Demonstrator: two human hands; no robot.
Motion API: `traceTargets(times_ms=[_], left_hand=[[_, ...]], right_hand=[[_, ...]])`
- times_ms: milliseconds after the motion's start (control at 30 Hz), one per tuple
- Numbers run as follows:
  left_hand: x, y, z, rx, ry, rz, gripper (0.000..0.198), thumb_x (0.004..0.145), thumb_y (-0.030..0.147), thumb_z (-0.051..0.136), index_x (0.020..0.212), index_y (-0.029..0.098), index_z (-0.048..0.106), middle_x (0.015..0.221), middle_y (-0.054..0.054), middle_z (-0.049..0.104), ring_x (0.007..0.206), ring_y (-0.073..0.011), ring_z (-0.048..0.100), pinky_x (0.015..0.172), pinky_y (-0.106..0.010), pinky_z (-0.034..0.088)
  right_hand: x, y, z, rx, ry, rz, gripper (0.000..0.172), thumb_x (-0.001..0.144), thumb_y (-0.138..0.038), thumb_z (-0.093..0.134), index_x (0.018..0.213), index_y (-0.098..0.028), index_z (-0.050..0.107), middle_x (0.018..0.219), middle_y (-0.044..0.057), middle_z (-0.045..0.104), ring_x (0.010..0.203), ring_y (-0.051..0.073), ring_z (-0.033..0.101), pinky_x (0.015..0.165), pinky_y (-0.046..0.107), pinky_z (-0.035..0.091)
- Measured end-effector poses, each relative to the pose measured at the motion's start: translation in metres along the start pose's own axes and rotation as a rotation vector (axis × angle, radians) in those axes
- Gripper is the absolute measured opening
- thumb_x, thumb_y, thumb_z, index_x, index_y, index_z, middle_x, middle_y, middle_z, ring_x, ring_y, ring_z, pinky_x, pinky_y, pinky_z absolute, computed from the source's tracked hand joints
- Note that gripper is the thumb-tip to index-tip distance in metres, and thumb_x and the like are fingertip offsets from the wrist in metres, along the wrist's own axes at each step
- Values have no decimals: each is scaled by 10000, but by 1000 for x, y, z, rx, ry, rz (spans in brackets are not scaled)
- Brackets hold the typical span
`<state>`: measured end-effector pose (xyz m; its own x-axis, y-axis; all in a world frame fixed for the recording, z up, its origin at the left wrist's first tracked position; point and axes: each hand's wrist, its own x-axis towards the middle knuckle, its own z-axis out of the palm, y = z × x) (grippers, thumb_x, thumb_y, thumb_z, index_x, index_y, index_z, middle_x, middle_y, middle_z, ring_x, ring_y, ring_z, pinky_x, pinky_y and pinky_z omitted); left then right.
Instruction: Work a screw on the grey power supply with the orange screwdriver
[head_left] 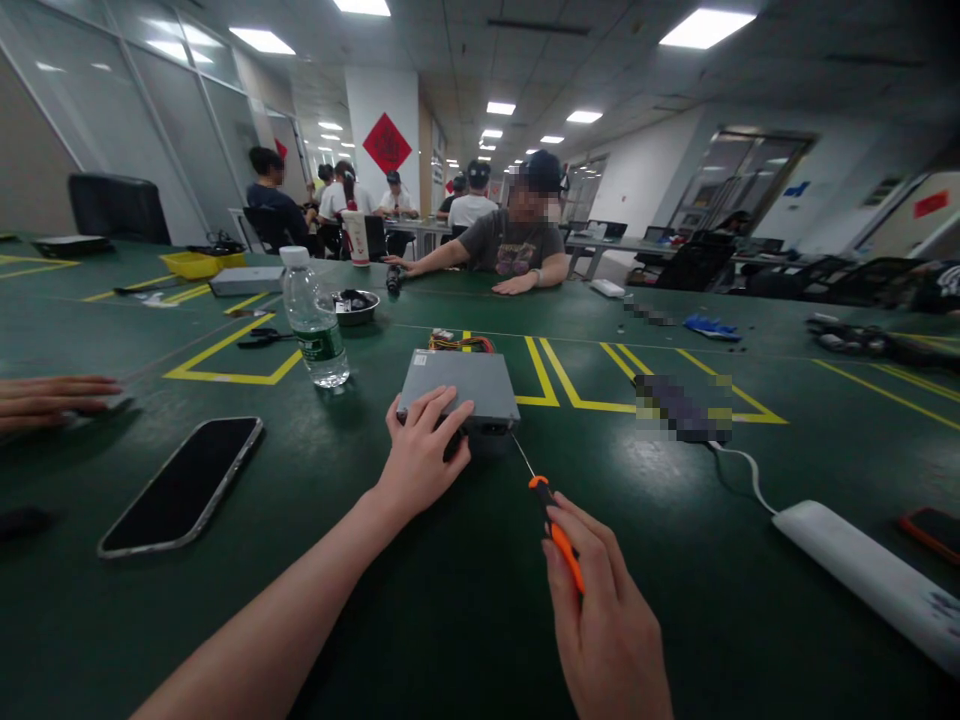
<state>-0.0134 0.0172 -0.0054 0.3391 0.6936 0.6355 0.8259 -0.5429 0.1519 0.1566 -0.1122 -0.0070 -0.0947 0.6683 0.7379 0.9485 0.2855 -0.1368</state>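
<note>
A grey metal power supply unit (480, 380) lies on the green table in front of me, its bundle of coloured wires (461, 342) at the far side. My left hand (427, 440) rests on its near left part, fingers spread over the top. In my right hand (604, 590) is a screwdriver (559, 535) with an orange and black handle, fingers wrapped round it. The screwdriver's thin shaft points up and left, its tip at the near right corner of the unit. Whether the tip sits in a screw is too small to tell.
Left of the unit stand a water bottle (319, 330) and a metal bowl (356, 307); a phone (184, 485) lies nearer. At right are a blurred-out device (682, 408) on a cable and a white power strip (862, 570). Another person's hand (60, 398) is at far left; a person (517, 240) sits opposite.
</note>
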Motion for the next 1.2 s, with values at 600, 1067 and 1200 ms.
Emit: traceTargets(times_ms=[600,1067,1200], left_hand=[[0,9,-4,23,27,63,311,832,263,472,1135,249,539,1249,-81,533,1190,-254,448,1049,-524,184],[0,6,2,-18,51,58,301,813,241,493,1110,219,533,1153,-74,562,1076,-239,481,899,-404,367],[1,7,3,-17,58,41,288,810,247,500,1095,228,533,1136,-71,570,1070,-243,486,897,-408,361]], right_hand=[[-11,8,-5,-34,-4,36,283,963,-334,299,1079,-161,491,882,91,629,677,167,657,533,241,551],[-15,6,-6,23,-25,64,275,956,-316,342,1120,-171,510,967,94,617,735,159,656,550,216,542],[-20,2,-1,-3,-72,27,321,943,-322,344,1157,-134,492,1112,167,569,911,225,635,657,300,559]])
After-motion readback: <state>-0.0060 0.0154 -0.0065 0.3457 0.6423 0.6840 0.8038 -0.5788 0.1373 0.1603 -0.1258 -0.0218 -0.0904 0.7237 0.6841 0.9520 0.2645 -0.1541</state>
